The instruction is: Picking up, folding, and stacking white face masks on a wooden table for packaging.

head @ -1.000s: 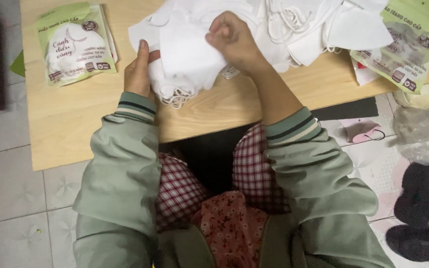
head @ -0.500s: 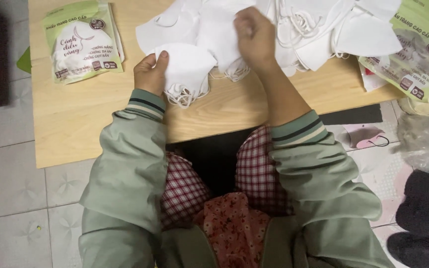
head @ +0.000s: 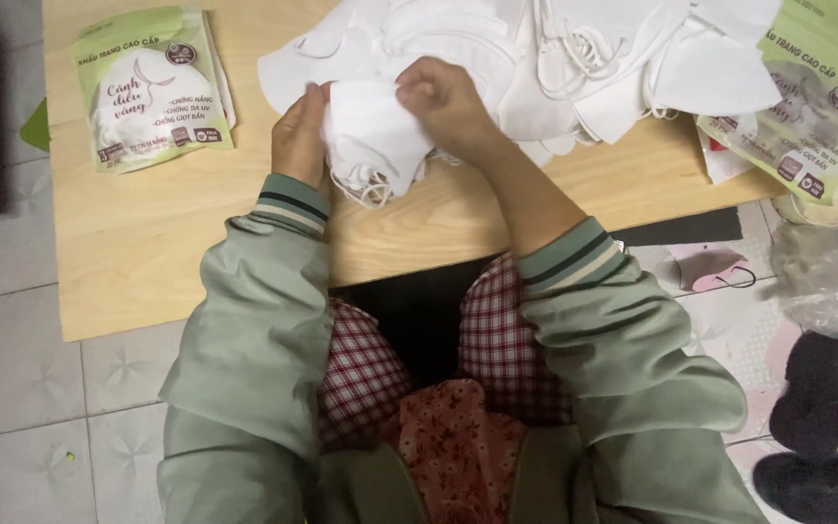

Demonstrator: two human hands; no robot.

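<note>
My left hand point(head: 299, 138) and my right hand point(head: 446, 99) both grip a small stack of white face masks point(head: 372, 144) just above the light wooden table point(head: 147, 252). The left hand clasps the stack's left edge, and the right pinches its top right corner. Ear loops dangle from the bottom of the stack. Behind it spreads a large pile of loose white masks point(head: 574, 58) across the table's far side.
A green-and-white mask packet point(head: 152, 89) lies at the table's far left. More green packets point(head: 807, 97) sit at the right edge. On the tiled floor to the right are crumpled clear plastic point(head: 831, 277), a pinkish mask point(head: 705, 267) and dark footwear point(head: 821, 408).
Both hands have come closer together on the stack of masks. The right hand has dropped from the pile onto the stack's top corner.
</note>
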